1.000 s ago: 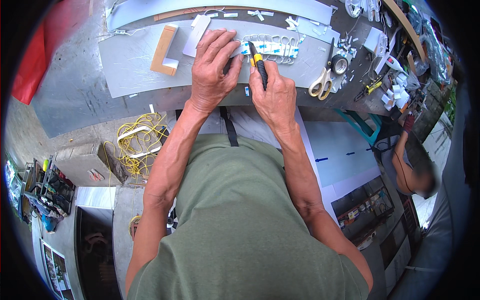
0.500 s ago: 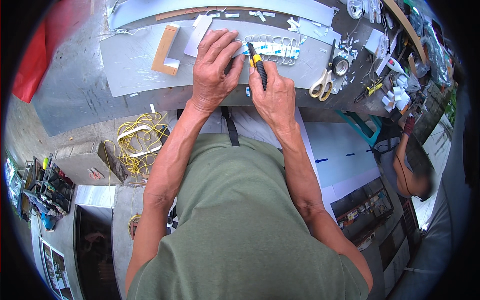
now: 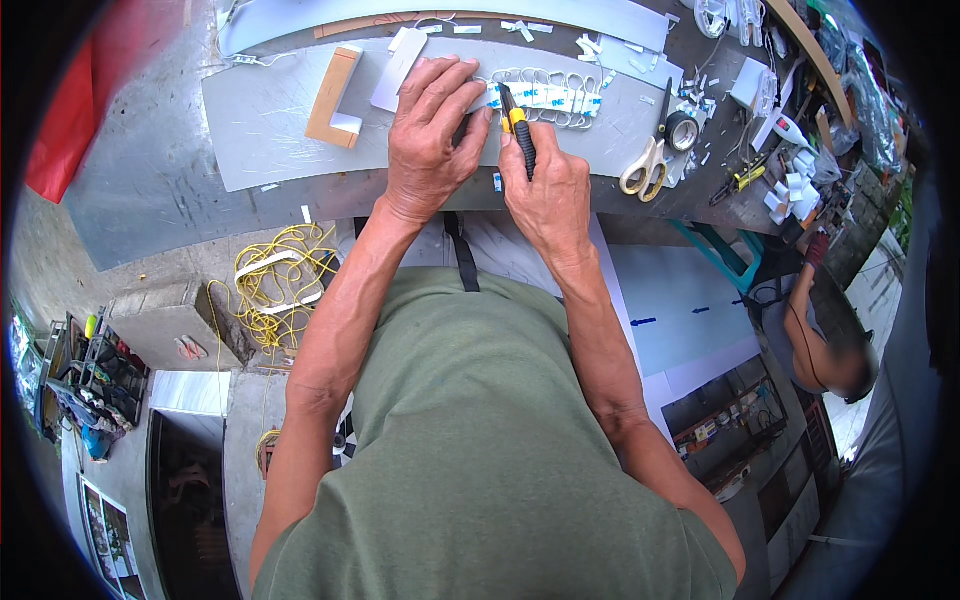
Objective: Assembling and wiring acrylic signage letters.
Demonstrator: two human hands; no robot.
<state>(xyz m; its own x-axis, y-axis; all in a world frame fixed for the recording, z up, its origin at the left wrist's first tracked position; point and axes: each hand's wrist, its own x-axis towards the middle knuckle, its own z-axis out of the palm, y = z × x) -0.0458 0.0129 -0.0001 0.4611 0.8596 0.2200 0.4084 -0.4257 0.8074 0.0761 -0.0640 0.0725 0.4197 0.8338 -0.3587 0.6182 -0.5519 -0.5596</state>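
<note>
My right hand point(image 3: 548, 190) grips a yellow-and-black utility knife point(image 3: 520, 133). Its dark blade points away from me, over a white strip point(image 3: 550, 97) with blue print and looped white wires along its edges. Beside the strip's left end, my left hand point(image 3: 430, 140) rests palm down, fingers stretched forward and thumb apart from them. Whatever lies beneath that palm is hidden. Both hands are over a grey sheet point(image 3: 270, 130) on the workbench. Left of my left hand are a white flat piece point(image 3: 398, 72) and an L-shaped piece point(image 3: 335, 95) with a tan face.
Scissors point(image 3: 645, 168) with pale handles and a roll of black tape point(image 3: 682, 131) lie right of the strip. Scraps, cables and a yellow-handled tool point(image 3: 740, 180) crowd the bench's right end. Yellow cord point(image 3: 285, 275) lies tangled at lower left. Another person point(image 3: 800, 325) is at far right.
The view has shifted very slightly. My hands and the knife keep nearly the same place at the strip's left end.
</note>
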